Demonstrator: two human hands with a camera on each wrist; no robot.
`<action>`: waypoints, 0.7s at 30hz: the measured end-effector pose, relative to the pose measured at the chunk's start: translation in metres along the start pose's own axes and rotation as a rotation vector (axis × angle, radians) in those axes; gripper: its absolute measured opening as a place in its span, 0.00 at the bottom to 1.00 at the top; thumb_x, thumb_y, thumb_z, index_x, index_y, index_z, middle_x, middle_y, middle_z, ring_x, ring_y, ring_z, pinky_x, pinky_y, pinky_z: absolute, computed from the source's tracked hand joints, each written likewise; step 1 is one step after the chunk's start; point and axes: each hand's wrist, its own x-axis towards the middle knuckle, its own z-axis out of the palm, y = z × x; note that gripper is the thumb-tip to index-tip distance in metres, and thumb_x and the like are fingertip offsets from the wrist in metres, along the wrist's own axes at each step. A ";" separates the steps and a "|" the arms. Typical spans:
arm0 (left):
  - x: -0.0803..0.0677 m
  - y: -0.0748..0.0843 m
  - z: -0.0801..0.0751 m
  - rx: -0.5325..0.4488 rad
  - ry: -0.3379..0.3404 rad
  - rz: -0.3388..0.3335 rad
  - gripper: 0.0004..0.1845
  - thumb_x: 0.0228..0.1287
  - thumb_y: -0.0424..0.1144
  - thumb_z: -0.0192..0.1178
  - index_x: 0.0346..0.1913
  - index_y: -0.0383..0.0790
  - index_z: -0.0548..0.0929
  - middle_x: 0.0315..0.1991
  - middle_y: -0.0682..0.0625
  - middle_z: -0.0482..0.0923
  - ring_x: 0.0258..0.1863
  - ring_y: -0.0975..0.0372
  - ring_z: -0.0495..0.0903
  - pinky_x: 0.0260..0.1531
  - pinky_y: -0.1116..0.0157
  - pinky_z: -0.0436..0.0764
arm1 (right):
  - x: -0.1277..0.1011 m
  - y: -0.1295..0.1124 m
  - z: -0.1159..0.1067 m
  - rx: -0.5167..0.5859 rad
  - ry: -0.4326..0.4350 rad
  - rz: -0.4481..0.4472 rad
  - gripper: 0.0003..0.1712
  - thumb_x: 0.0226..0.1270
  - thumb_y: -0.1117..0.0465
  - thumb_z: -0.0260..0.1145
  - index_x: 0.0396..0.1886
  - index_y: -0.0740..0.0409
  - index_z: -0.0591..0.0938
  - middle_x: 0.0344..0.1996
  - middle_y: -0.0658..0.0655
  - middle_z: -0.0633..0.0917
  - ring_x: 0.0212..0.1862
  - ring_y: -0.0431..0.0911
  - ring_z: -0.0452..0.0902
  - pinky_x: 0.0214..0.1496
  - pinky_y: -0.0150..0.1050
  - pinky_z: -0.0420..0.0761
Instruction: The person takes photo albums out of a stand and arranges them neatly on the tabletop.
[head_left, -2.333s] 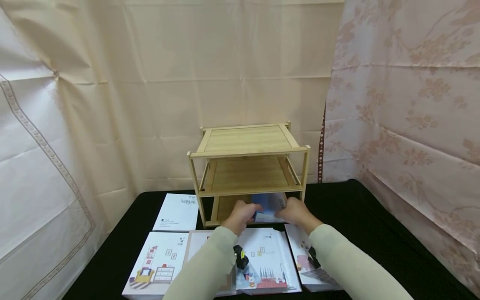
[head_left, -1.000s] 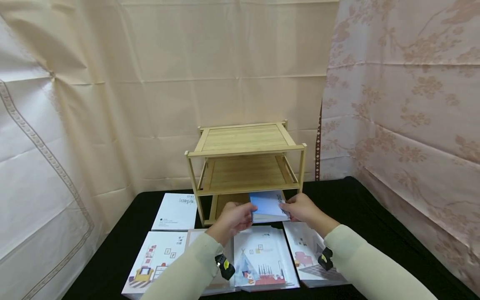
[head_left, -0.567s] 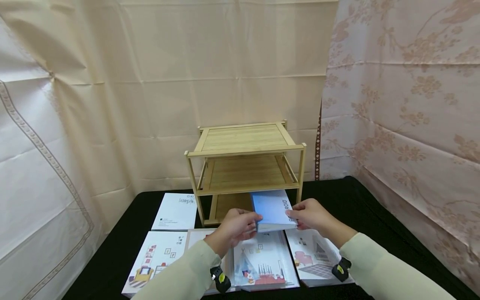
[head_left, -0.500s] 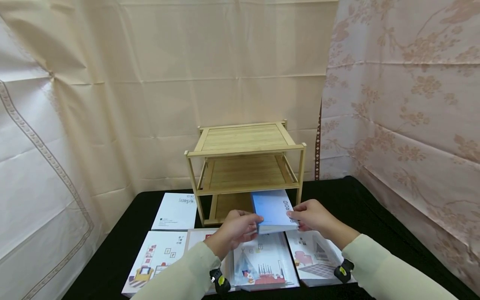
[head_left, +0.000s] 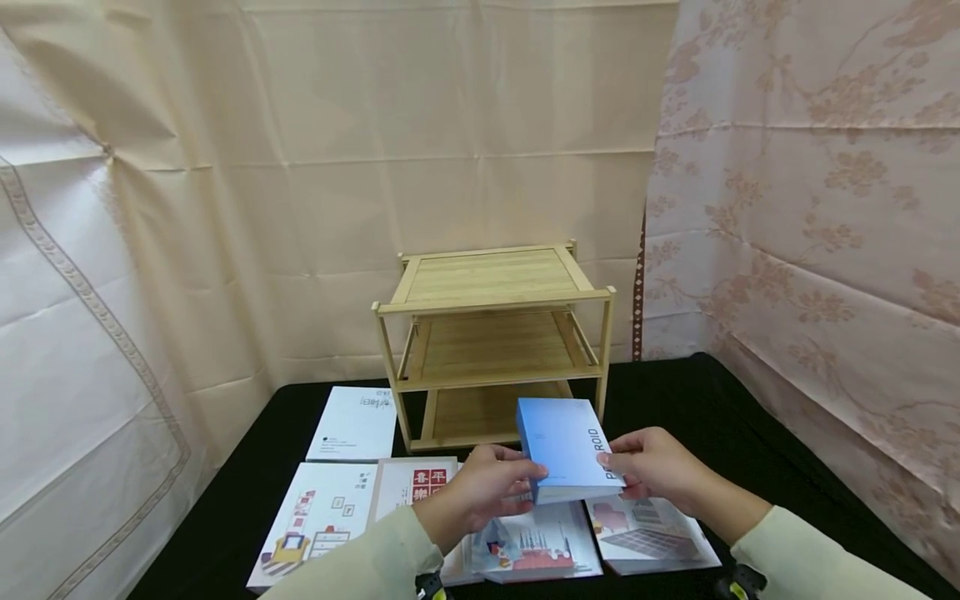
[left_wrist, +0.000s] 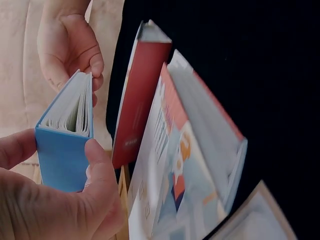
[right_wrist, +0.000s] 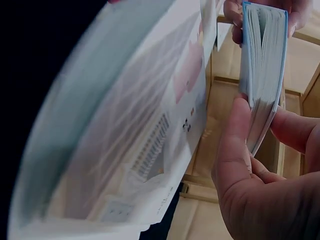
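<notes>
A small blue book (head_left: 564, 446) hangs in the air just in front of the wooden rack (head_left: 495, 342), above the books lying on the table. My left hand (head_left: 491, 490) grips its left near corner, thumb on the cover. My right hand (head_left: 651, 468) pinches the right side by the spine lettering. In the left wrist view the blue book (left_wrist: 65, 135) shows its page edges between thumb and fingers of my left hand (left_wrist: 55, 195). The right wrist view shows the blue book (right_wrist: 262, 70) edge-on, held by my right hand (right_wrist: 260, 165).
Several white picture books (head_left: 322, 521) lie side by side on the black table (head_left: 735, 433), one more (head_left: 356, 423) left of the rack. The rack's three shelves hold nothing. Cream and floral curtains close in the back and both sides.
The blue book has come out of the rack's bottom shelf, drawn toward me and lifted over the flat books. Both hands moved back with it.
</notes>
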 end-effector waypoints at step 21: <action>-0.005 -0.006 0.051 0.188 -0.068 0.054 0.24 0.62 0.37 0.74 0.56 0.28 0.79 0.42 0.44 0.84 0.40 0.57 0.89 0.45 0.59 0.90 | -0.032 0.038 -0.044 0.065 -0.041 0.066 0.41 0.72 0.52 0.69 0.70 0.78 0.67 0.48 0.61 0.87 0.46 0.51 0.87 0.49 0.49 0.89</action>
